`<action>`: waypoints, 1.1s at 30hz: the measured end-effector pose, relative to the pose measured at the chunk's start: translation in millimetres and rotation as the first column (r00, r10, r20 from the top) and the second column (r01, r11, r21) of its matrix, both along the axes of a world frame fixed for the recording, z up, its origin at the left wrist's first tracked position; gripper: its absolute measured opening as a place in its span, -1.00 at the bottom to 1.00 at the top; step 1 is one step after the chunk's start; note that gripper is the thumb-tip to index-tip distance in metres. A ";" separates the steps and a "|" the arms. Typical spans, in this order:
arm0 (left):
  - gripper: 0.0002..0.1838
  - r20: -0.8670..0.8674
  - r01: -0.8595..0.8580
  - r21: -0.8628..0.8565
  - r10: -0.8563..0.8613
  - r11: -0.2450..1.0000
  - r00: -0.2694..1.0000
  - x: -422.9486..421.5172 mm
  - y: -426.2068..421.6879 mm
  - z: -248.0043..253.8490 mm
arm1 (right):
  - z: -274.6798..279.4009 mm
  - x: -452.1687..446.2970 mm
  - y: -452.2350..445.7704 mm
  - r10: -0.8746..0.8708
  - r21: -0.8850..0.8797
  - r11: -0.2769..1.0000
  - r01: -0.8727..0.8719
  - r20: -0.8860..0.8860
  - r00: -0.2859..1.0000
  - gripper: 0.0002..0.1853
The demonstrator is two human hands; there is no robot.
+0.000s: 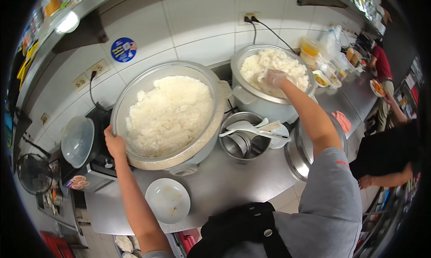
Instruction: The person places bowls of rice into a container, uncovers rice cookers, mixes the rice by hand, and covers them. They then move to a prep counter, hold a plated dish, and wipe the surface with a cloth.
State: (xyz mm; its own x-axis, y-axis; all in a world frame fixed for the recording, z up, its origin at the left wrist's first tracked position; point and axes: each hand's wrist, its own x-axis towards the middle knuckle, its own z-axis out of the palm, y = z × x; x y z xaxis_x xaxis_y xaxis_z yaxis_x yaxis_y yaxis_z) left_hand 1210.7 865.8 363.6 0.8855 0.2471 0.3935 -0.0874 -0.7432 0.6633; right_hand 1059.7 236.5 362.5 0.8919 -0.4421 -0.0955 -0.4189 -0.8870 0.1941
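Steel desk [215, 186] below you. Large rice cooker [204, 152], left, rice-filled; your left hand [115, 145] grips its rim. Smaller cooker [260, 106], right; your right hand [274, 79], in clear plastic, is in its rice [256, 65], finger spread can't be told. White plate [168, 201] nearer you.

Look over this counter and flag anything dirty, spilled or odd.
Two things: the white plate before the larger rice pot has brown and yellow food residue on it, and that pot's near rim looks smeared with pale residue. No clear damage.
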 end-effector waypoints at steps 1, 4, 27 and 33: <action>-0.52 0.001 0.002 -0.005 -0.002 1.000 1.000 -2.1 -2.1 1.1 | 1.2 -3.2 3.7 0.029 -0.001 1.000 -0.030 0.116 0.993 -0.60; -0.52 -0.031 -0.003 -0.002 0.002 1.000 1.000 -11.4 -8.0 13.2 | 17.4 -6.3 20.1 0.094 0.104 0.988 -0.116 0.189 0.977 -0.59; -0.53 0.092 0.113 -0.213 -0.095 0.970 0.991 21.9 13.3 -12.6 | 90.9 -163.1 84.1 -0.589 0.779 0.476 -0.409 0.628 0.509 -0.66; -0.59 0.488 0.073 0.010 -0.069 0.997 0.870 -119.9 -34.1 27.3 | 82.6 -344.7 24.3 -0.901 0.857 0.209 -0.470 0.356 0.249 -0.61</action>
